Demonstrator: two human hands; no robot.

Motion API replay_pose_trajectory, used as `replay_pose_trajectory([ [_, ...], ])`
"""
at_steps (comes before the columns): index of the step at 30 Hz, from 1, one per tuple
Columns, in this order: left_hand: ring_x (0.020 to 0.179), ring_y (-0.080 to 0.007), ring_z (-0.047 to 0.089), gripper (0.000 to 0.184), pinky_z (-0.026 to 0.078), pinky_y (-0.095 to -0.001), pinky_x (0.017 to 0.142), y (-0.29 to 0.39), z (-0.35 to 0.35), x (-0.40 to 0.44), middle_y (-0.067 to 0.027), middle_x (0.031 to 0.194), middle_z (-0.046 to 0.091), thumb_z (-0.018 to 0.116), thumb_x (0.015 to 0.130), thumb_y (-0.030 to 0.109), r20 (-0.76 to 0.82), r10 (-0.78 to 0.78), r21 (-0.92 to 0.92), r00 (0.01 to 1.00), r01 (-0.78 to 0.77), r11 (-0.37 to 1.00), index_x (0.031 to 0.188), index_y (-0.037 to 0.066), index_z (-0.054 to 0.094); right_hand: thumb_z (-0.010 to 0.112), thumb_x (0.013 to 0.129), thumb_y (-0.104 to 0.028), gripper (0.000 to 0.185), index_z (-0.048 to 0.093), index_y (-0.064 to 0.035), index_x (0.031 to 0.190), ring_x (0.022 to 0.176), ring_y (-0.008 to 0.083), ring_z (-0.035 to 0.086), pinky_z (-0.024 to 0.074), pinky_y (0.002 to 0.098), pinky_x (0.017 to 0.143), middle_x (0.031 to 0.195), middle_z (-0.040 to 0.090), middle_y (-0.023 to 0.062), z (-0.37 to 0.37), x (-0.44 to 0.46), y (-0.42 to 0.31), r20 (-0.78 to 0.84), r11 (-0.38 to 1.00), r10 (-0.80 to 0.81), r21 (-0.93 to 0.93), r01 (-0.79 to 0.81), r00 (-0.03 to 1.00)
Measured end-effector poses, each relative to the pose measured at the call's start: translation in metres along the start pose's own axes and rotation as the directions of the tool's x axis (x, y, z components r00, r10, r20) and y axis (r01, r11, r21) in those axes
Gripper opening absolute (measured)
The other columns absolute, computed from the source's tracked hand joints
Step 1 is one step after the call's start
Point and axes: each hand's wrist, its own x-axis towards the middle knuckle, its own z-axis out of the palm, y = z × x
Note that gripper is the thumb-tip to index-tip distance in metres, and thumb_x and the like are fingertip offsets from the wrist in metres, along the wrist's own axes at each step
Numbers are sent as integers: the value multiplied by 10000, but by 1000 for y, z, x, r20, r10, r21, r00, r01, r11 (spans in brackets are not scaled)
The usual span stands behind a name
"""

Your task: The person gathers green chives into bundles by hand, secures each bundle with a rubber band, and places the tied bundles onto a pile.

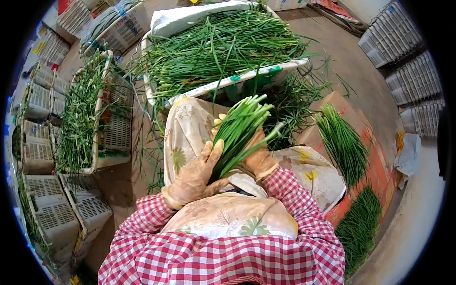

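Between my two gloved hands, above my lap, is a bundle of green stalks, its pale ends pointing up and to the right. My left hand lies against the bundle's left side with its fingers spread. On the right side, my right hand is wrapped round the stalks, its fingers partly hidden behind them. One stalk sticks out to the right of the bundle. Just beyond my knees stands a white crate heaped with loose green stalks.
Bundled stalks lie on cardboard at the right, with another pile nearer me. A crate of leafy trimmings stands at the left beside empty crates. Stacked crates line the right wall.
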Motion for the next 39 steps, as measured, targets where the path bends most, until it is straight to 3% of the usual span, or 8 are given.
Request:
replay_pose_trajectory([
  [3, 1010, -323, 612, 592, 485, -373, 859, -30, -22, -2, -236, 1200, 555, 712, 785, 292, -217, 343, -99, 914, -370, 924, 1259, -1, 513, 422, 885, -580, 740, 400, 5, 1338, 1133, 311, 531, 395, 478, 1016, 1275, 521, 184, -15, -1, 5, 116, 983, -49, 183, 27, 992],
  [6, 1079, -212, 572, 626, 430, -343, 939, -51, -35, -2, -120, 1203, 588, 682, 804, 419, -127, -146, -527, 981, 57, 848, 1255, 14, 525, 414, 878, -604, 806, 296, -4, 1403, 1175, 273, 504, 373, 439, 1038, 1346, 459, 171, -3, -6, 7, 296, 992, -67, 118, 33, 953],
  [12, 1221, -218, 448, 894, 366, -350, 1027, -59, 17, 12, -107, 1367, 447, 819, 685, 290, 366, 238, -922, 900, 385, -39, 1397, 41, 340, 299, 929, -583, 757, 206, -36, 1443, 1176, 226, 502, 401, 380, 1025, 1379, 436, 121, 0, -7, 16, 383, 989, 77, 85, -119, 920],
  [19, 999, -142, 576, 604, 456, -254, 870, -49, 7, -5, -63, 1164, 593, 739, 761, 91, 503, -31, -856, 864, 503, 117, 1301, 20, 479, 533, 938, -323, 392, 582, 25, 1111, 556, 4, 407, 407, 201, 496, 691, 491, -61, 36, -27, -129, 309, 890, -304, -246, 385, 901],
  [22, 953, -109, 575, 536, 461, -240, 821, -39, 4, -11, -42, 1120, 613, 725, 781, 87, 471, -149, -862, 869, 490, 130, 1270, 26, 517, 595, 903, -254, 192, 654, -74, 930, 563, 48, 446, 412, 221, 513, 678, 508, -41, 89, -67, -113, 451, -309, -525, -891, 333, 721],
  [28, 999, -121, 566, 499, 453, -249, 871, -30, 7, -13, -57, 1159, 605, 722, 797, 98, 391, -153, -896, 908, 413, 163, 1251, 29, 528, 736, 731, -317, 267, 674, -116, 896, 658, 218, 560, 435, 373, 591, 676, 546, 63, 74, -51, -32, 583, -795, -292, -589, 147, 758],
  [36, 1199, -217, 489, 702, 377, -362, 1027, -48, 12, -22, -117, 1337, 479, 619, 842, 454, 385, -89, -916, 919, 369, -156, 1353, 20, 408, 691, 768, -193, 127, 641, -76, 767, 493, 236, 514, 409, 363, 494, 555, 524, 60, 61, -45, 9, 873, -868, -72, -294, 401, 483],
  [39, 1246, -228, 440, 678, 322, -373, 1067, -64, 24, -22, -121, 1365, 448, 528, 889, 473, 345, -104, -938, 933, 341, -55, 1368, 16, 385, 670, 774, -161, 103, 627, -80, 729, 610, 191, 568, 440, 356, 563, 679, 596, 54, 72, -57, 26, 723, -581, 58, -536, 612, 688],
])
